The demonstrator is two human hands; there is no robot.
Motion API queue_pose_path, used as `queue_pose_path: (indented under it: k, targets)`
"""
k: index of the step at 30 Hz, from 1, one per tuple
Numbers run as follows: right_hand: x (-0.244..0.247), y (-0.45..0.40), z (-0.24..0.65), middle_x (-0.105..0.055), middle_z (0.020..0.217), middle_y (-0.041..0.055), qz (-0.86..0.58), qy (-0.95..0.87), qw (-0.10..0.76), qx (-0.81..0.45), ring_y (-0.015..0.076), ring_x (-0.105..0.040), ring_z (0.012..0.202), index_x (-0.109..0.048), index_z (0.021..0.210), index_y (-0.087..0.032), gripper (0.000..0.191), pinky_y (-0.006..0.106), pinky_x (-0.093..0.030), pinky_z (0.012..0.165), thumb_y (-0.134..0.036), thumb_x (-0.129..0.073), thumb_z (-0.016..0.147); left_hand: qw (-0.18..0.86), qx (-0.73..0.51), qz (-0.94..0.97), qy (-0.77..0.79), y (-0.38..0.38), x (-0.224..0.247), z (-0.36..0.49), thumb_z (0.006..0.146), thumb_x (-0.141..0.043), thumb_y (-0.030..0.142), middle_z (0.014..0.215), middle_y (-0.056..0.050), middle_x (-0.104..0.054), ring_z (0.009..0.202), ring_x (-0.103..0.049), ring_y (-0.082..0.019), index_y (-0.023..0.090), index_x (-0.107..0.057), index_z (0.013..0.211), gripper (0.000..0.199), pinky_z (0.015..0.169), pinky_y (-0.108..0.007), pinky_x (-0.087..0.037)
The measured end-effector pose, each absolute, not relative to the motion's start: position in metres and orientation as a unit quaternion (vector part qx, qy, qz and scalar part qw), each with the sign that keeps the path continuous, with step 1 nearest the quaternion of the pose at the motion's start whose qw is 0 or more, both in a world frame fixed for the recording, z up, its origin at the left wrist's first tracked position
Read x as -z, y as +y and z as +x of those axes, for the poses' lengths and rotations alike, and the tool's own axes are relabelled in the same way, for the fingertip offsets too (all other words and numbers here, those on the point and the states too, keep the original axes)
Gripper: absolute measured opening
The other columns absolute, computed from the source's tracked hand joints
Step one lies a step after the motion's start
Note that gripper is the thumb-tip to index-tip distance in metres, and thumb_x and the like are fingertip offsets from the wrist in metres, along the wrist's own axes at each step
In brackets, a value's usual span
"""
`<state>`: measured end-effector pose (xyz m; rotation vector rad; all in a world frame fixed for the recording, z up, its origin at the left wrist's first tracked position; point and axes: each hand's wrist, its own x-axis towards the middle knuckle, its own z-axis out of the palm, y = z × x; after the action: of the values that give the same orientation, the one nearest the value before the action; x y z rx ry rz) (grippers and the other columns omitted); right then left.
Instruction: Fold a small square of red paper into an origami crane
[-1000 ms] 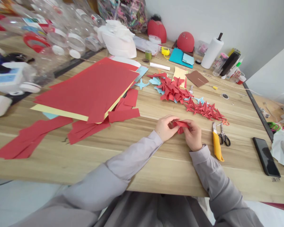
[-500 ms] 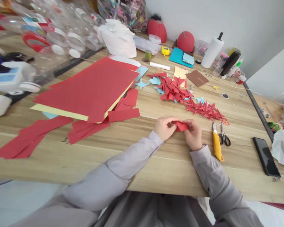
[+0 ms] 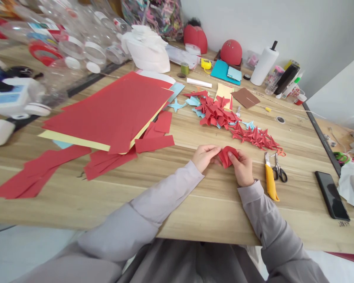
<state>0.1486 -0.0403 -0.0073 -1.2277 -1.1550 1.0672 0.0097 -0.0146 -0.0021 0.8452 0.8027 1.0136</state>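
Between my two hands is a small folded piece of red paper (image 3: 227,156), creased and partly opened out. My left hand (image 3: 204,156) pinches its left edge between thumb and fingers. With the thumb on its face and the fingers behind, my right hand (image 3: 242,166) grips the other side. Beyond the hands lie a heap of folded red paper stars (image 3: 216,112) and a row of more red stars (image 3: 255,135), with a few light blue ones among them. A yellow utility knife (image 3: 270,182) and black-handled scissors (image 3: 279,171) rest right of my right hand.
At left, a stack of large red sheets (image 3: 115,110) lies over loose red strips (image 3: 35,173). A phone (image 3: 332,195) is near the right edge. Clear plastic bottles (image 3: 76,43) crowd the back left. A tape measure (image 3: 206,64) and a white roll (image 3: 264,66) stand along the back.
The red paper has been turned and opened, so more of its face shows. My right thumb has moved onto its front, and my left fingers have straightened along its edge.
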Motion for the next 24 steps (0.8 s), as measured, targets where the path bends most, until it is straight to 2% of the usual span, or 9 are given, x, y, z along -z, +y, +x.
queue_pose_path:
  k: [9, 16, 20, 24]
  targets:
    - [0.0093, -0.039, 0.1519, -0.064, 0.07, 0.0007, -0.509, -0.516, 0.527, -0.443, 0.0141, -0.056, 0.063, -0.065, 0.079, -0.017, 0.02, 0.027, -0.046, 0.06, -0.036, -0.063, 0.072, 0.73, -0.452, 0.369, 0.355, -0.0158, 0.0023, 0.0114, 0.055, -0.075, 0.038, 0.064, -0.004, -0.067, 0.053, -0.061, -0.013, 0.01, -0.068, 0.073, 0.034, 0.049, -0.025, -0.05]
    - [0.0117, -0.0385, 0.1531, -0.064, 0.073, 0.001, -0.505, -0.518, 0.527, -0.445, 0.0146, -0.056, 0.066, -0.065, 0.08, -0.017, 0.02, 0.027, -0.047, 0.062, -0.036, -0.063, 0.072, 0.714, -0.437, 0.395, 0.379, -0.015, 0.0047, 0.0115, 0.054, -0.076, 0.034, 0.066, -0.003, -0.067, 0.056, -0.06, -0.013, 0.011, -0.068, 0.077, 0.033, 0.054, -0.029, -0.052]
    - [0.011, -0.0384, 0.1533, -0.062, 0.068, -0.0004, -0.5, -0.521, 0.525, -0.451, 0.0132, -0.054, 0.062, -0.064, 0.076, -0.018, 0.019, 0.026, -0.046, 0.059, -0.036, -0.063, 0.071, 0.714, -0.435, 0.405, 0.368, -0.0144, 0.006, 0.011, 0.052, -0.078, 0.03, 0.067, -0.003, -0.068, 0.057, -0.061, -0.014, 0.012, -0.069, 0.077, 0.032, 0.056, -0.03, -0.053]
    - [0.0087, -0.039, 0.1528, -0.061, 0.067, -0.0007, -0.503, -0.525, 0.517, -0.451, 0.013, -0.053, 0.06, -0.063, 0.076, -0.018, 0.02, 0.026, -0.045, 0.057, -0.037, -0.063, 0.071, 0.727, -0.439, 0.378, 0.369, -0.0141, 0.0044, 0.0102, 0.054, -0.076, 0.035, 0.064, -0.004, -0.067, 0.057, -0.061, -0.015, 0.011, -0.068, 0.073, 0.031, 0.053, -0.029, -0.053]
